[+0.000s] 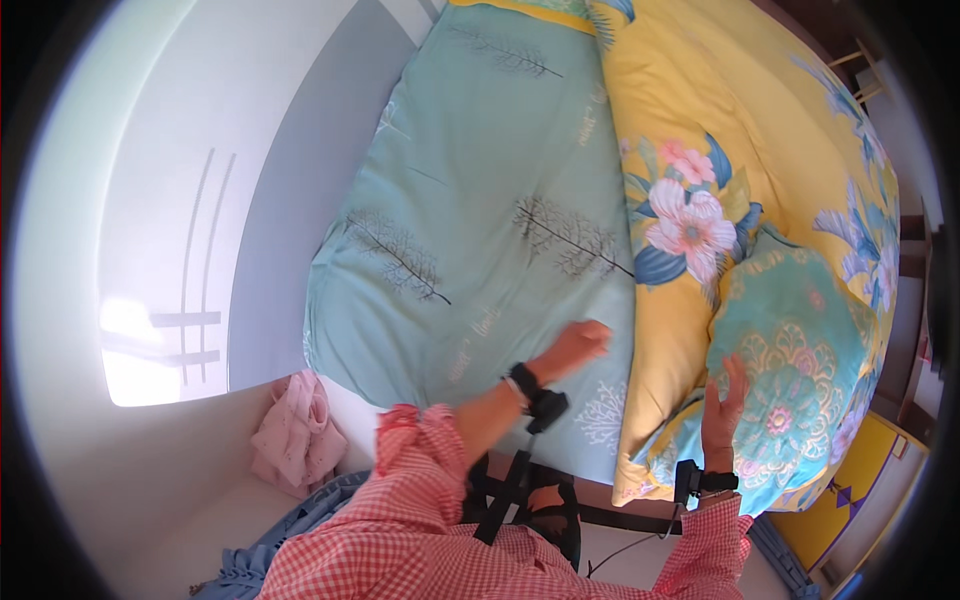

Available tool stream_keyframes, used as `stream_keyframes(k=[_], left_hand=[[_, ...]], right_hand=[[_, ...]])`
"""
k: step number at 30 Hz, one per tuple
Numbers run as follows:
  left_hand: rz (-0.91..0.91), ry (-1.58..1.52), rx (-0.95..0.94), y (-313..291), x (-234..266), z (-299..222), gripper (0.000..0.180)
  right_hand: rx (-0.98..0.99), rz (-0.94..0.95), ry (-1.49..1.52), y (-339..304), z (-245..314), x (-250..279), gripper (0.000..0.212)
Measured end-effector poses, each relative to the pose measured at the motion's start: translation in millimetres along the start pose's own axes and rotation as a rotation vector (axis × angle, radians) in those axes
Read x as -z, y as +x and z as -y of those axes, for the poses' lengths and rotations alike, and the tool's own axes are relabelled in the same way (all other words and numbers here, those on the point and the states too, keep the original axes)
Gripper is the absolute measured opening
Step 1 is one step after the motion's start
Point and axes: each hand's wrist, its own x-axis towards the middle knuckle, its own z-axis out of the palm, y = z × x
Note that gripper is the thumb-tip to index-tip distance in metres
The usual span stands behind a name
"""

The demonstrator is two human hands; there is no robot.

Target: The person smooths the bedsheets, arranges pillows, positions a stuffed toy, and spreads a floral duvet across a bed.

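My left hand (578,349) is over the pale green sheet (470,170), near its border with the yellow quilt. Its fingers are curled in, and nothing shows in them. My right hand (724,405) is raised at the left edge of a teal pillow (790,370) with a round floral pattern. Its fingers point up, apart from the thumb, and hold nothing visible. Beneath the pillow spreads the yellow floral quilt (690,120), bunched along the right side of the bed. Whether the right hand touches the pillow, I cannot tell.
A grey and white wall (290,190) borders the bed on the left. Pink cloth (298,435) lies at the near left corner, beside blue ruffled fabric (240,562). At the lower right stands a yellow cabinet panel (835,490). A dark cable (630,548) hangs before me.
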Motion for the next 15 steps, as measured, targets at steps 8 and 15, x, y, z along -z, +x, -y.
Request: stream_keyframes(k=[8, 15], left_hand=[[-0.932, -0.038, -0.255, -9, 298, -146, 0.056], [-0.92, 0.116, -0.156, 28, 377, -163, 0.039]], right_hand=[[0.163, 0.172, 0.163, 54, 107, -121, 0.037], [-0.095, 0.038, -0.054, 62, 94, -266, 0.059]])
